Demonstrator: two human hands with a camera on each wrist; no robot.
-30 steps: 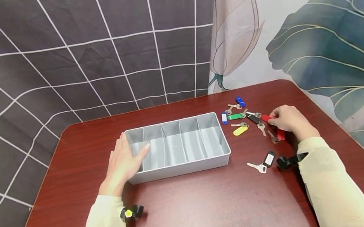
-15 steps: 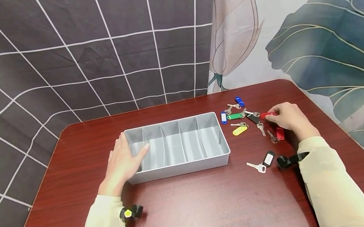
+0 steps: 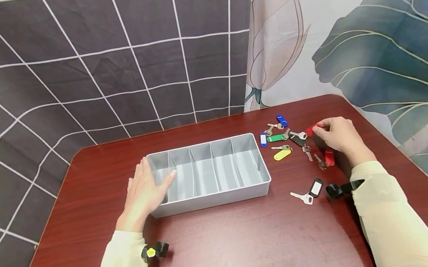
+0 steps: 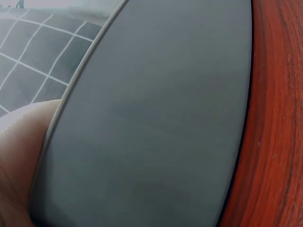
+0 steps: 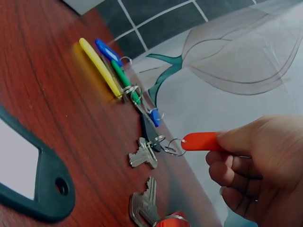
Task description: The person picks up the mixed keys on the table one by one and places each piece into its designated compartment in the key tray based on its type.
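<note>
A grey divided tray point(image 3: 209, 200) stands on the table. My left hand point(image 3: 144, 192) rests at its left end, fingers straight along the outside and thumb over the near rim. In the left wrist view the tray's side wall point(image 4: 147, 118) fills most of the picture. Over the table's right part, my right hand point(image 3: 339, 135) pinches a red key tag point(image 5: 201, 141) between thumb and finger. The tag is raised at a slant, its ring hanging toward a key beside a black key tag point(image 3: 297, 139). Another red key tag point(image 3: 329, 157) lies with its key below this hand.
Left of the right hand lie a green key tag point(image 3: 275, 138), a yellow key tag point(image 3: 282, 154) and two blue key tags point(image 3: 263, 139), with keys among them. A black key tag with a white label point(image 3: 316, 188) lies nearer me. Curtains hang behind the table.
My right hand has raised the red key tag slightly and moved it a little away from me, turning it to a steeper slant. My left hand and the tray have stayed in place.
</note>
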